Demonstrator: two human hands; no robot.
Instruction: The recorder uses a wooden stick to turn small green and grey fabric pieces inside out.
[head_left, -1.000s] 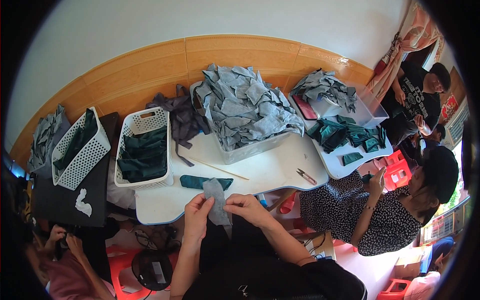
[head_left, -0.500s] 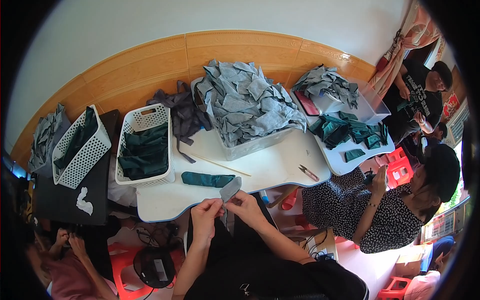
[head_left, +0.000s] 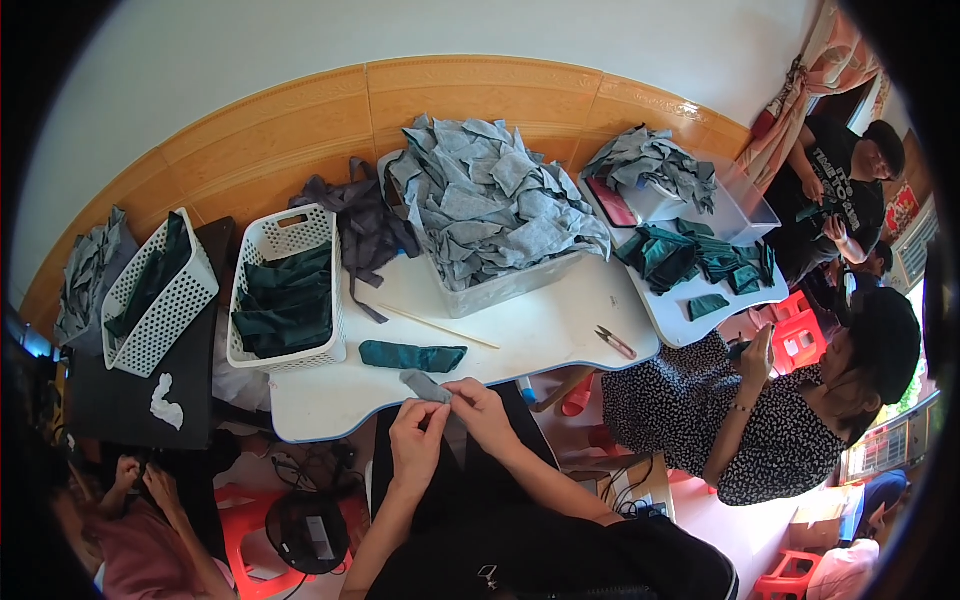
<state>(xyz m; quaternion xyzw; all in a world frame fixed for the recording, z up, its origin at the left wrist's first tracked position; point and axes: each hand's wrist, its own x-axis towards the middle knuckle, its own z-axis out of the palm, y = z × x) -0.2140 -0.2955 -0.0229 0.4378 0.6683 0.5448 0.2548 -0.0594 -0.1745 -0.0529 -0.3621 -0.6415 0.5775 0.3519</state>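
Both my hands pinch one small piece of grey fabric (head_left: 426,386) just off the table's front edge. My left hand (head_left: 415,435) grips its lower side, and my right hand (head_left: 480,412) has its thumb and fingers closed on the right end. The free end of the piece points up and left. Just beyond it, a folded strip of dark green satin (head_left: 412,357) lies on the white table (head_left: 310,400). A thin wooden stick (head_left: 440,327) lies behind the strip, and thread snips (head_left: 615,342) rest to the right.
A large bin (head_left: 510,290) heaped with grey fabric pieces stands at the back. White perforated baskets (head_left: 340,352) with green cloth are on the left. Green pieces (head_left: 665,257) lie on the right-hand table. A co-worker in a patterned dress (head_left: 670,410) sits at the right.
The grey piece has swung from upright to leaning left, and its hanging lower part no longer shows. My right hand has shifted slightly left beside my left hand.
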